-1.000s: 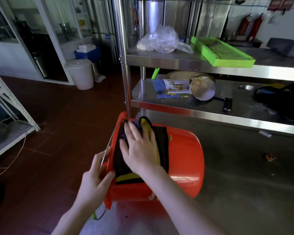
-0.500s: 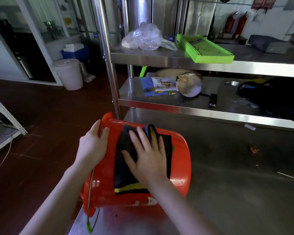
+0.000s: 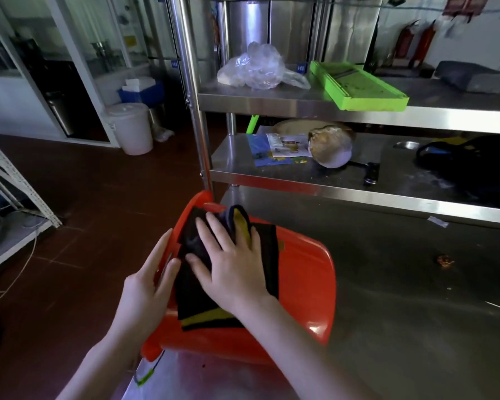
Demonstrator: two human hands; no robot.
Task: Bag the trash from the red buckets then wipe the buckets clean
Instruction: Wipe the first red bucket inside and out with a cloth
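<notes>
A red bucket (image 3: 303, 287) lies on its side at the left end of the steel table (image 3: 401, 313), its mouth facing left over the table's edge. A dark cloth with yellow stripes (image 3: 202, 310) is spread over the bucket's upper side. My right hand (image 3: 231, 264) lies flat on the cloth, fingers spread, pressing it against the bucket. My left hand (image 3: 147, 287) grips the bucket's rim at the left. The bucket's wire handle with a green grip (image 3: 146, 378) hangs below the rim. The inside of the bucket is hidden.
A steel rack stands behind the table: a clear plastic bag (image 3: 257, 67) and a green tray (image 3: 355, 85) on the upper shelf, papers (image 3: 277, 148) and a pan (image 3: 332, 148) on the lower one. A crumb of trash (image 3: 445, 261) lies on the table. A white lidded bin (image 3: 132, 127) stands on the floor.
The bucket has turned under my hands. My left hand shifted from the rim's lower part up to its top and now sits midway on the rim. My right hand slid the cloth up along the bucket's side.
</notes>
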